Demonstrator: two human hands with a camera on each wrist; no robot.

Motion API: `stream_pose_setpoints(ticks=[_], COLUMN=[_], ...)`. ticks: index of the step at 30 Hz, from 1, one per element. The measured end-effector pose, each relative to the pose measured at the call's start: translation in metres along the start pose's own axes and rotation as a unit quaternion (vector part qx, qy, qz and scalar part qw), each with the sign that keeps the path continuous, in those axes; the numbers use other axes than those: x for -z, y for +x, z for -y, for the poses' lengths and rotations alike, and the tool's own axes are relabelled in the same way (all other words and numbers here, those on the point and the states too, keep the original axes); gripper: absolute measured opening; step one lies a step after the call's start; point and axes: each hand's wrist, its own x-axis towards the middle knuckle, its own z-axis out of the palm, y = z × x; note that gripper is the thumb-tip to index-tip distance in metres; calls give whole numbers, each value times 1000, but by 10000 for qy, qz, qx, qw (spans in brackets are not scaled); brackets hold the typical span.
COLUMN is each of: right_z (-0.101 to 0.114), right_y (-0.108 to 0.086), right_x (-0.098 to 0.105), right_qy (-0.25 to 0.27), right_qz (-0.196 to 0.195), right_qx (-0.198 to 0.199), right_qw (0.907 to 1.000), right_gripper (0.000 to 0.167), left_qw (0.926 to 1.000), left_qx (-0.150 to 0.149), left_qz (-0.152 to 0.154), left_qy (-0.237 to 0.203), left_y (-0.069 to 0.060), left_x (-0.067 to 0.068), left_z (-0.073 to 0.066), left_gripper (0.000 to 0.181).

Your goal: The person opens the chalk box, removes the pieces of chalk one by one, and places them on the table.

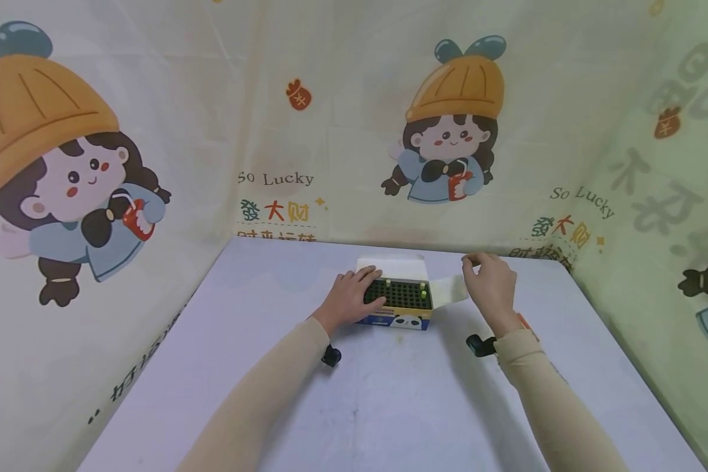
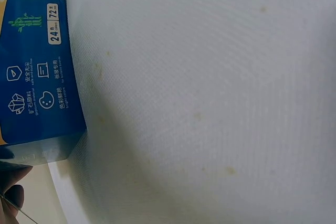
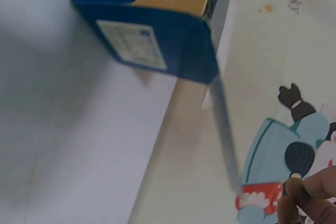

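Observation:
A blue and yellow chalk box [image 1: 408,321] with a panda on its front stands on the table, its lid raised at the back. Inside is a dark holder [image 1: 404,298] with rows of holes. Several of the holes look empty, and a few yellow-green chalk sticks [image 1: 423,294] stand upright in it. My left hand [image 1: 354,296] grips the left end of the box, thumb over the front edge and fingers toward the back. My right hand [image 1: 491,285] is raised beyond the right end flap [image 1: 448,292], thumb and forefinger bent together. Whether anything small is between them is hidden.
The white table [image 1: 389,406] runs up to a printed cloth backdrop [image 1: 354,144] at the back and sides. Black wrist cameras, such as the right one [image 1: 480,345], sit under both wrists. The raised lid [image 1: 392,267] stands behind the holder.

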Motion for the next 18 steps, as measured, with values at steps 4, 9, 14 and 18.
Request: stream_pose_setpoints(ticks=[4, 9, 14, 18], right_z=[15, 30, 42, 52], right_y=[1, -1, -5, -9], right_x=[-3, -7, -14, -21], right_qy=[53, 55, 74, 109], right_qz=[53, 104, 106, 267], right_qx=[137, 385, 687, 846], right_qw=[9999, 9992, 9976, 9960], right_gripper=[29, 26, 22, 21], left_qw=[10000, 10000, 10000, 10000], left_qx=[-21, -11, -34, -26], left_qz=[-34, -53, -27, -30], left_qy=[8, 26, 7, 35], left_y=[0, -1, -2, -1], left_x=[-1, 0, 1, 0], left_z=[1, 0, -1, 0], left_gripper=[74, 74, 73, 74])
